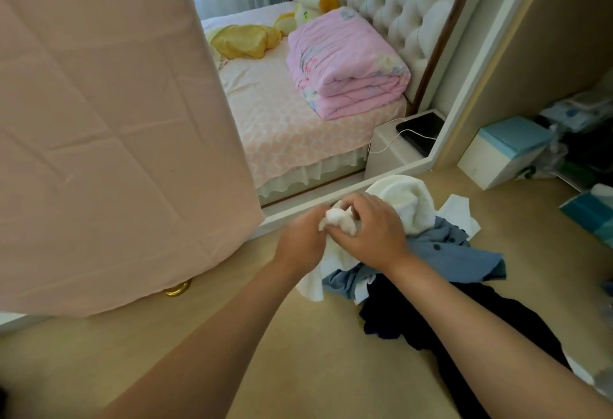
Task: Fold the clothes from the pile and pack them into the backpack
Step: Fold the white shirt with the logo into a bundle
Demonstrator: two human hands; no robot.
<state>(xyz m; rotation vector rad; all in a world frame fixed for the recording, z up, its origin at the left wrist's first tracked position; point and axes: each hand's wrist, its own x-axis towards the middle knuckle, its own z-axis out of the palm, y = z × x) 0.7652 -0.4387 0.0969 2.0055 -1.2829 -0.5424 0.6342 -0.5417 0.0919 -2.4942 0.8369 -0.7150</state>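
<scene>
At the far left a pink sheet [99, 120] hangs down over some piece of furniture. Just right of it, near the middle, the left hand [300, 236] and the right hand [368, 233] meet over the floor [298, 369], with a white garment [335, 219] bunched between them. The fingers of both hands are curled in tight around the wad, the right hand partly over the left.

The cloth should be light, thin and quite limp, so it will sag and crumple wherever it is not held. It is neither slippery nor fragile. Gripped in a ball like this it cannot be folded; I would shake it loose and take it by two corners or the shoulder seams, one in each hand, so it hangs flat.

It is plain white and creased, and a loose tail drops from the hands to the floor. Touching it on the right lies the pile: a cream garment [408, 203] farthest, a blue buttoned shirt [447, 253] in the middle, a dark garment [464, 322] nearest. Boxes [507, 150] stand at the far right. No backpack is in view.
</scene>
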